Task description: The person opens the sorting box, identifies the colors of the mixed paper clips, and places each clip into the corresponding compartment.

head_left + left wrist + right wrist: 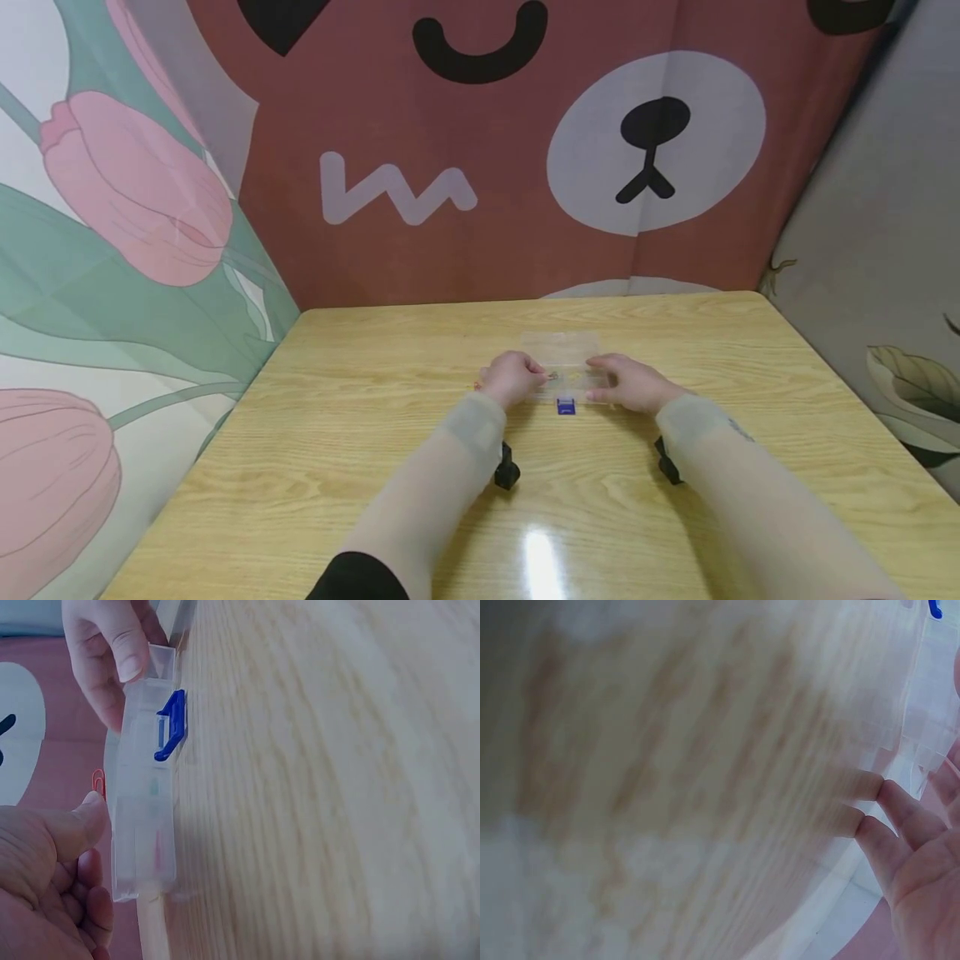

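Note:
Pinched between the thumb and finger of my left hand point(512, 379) is a red paper clip point(98, 780), held close over a clear plastic compartment box point(142, 851). The box lies on the table with its clear lid point(558, 343) folded back and a blue latch point(566, 407) at its front. My right hand point(628, 383) holds the box's right end, thumb at the front side and fingers at the back. Small coloured pieces show through the box wall, a pinkish one point(157, 851) among them.
Some small red pieces point(477, 386) lie on the wooden table point(390, 467) just left of my left hand. A printed cloth point(465, 258) hangs behind the table's far edge, and patterned cloths stand at both sides.

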`<state>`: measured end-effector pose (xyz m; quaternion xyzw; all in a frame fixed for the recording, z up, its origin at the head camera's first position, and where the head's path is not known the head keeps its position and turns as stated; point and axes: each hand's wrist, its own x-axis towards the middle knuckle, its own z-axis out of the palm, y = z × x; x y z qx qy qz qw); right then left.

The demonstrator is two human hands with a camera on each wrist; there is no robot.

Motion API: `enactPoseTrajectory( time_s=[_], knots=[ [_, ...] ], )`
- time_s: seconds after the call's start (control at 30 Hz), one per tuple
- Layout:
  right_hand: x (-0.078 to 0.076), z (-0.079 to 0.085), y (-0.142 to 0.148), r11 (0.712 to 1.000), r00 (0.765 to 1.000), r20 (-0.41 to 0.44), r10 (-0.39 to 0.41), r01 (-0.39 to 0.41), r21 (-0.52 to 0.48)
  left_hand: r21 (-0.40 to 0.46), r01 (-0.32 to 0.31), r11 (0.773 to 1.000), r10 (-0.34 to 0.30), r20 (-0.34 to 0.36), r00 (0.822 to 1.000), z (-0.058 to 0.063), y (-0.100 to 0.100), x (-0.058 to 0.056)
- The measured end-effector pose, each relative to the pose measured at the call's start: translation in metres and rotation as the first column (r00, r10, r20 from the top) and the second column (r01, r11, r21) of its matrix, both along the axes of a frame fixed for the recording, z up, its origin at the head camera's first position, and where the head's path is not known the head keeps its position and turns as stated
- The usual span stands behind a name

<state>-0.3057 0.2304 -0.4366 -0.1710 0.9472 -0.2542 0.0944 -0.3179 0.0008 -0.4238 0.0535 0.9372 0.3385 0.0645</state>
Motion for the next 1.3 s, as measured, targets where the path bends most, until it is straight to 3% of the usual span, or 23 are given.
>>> enactPoseTrajectory(
  time_s=[0.5,0.93,1.1,1.3],
  knots=[
    [-0.002,-0.002,0.0,1.0,1.0,0.014,-0.007,0.007,-0.008,-0.06,0.023,0.998,-0.023,0.004,1.0,-0.002,0.006,0.002],
    [-0.002,-0.001,0.0,1.0,1.0,0.012,-0.005,0.005,-0.006,-0.004,0.033,0.999,-0.033,-0.034,0.999,0.0,0.004,0.004],
    [-0.003,-0.003,0.001,1.0,1.0,0.008,-0.005,0.005,-0.008,0.025,0.031,0.999,-0.029,-0.058,0.998,-0.004,0.001,0.001],
    [-0.003,-0.005,0.002,1.0,1.0,-0.005,0.0,0.0,-0.012,0.066,0.005,0.998,-0.002,-0.038,0.999,-0.009,-0.008,0.0]
  ],
)
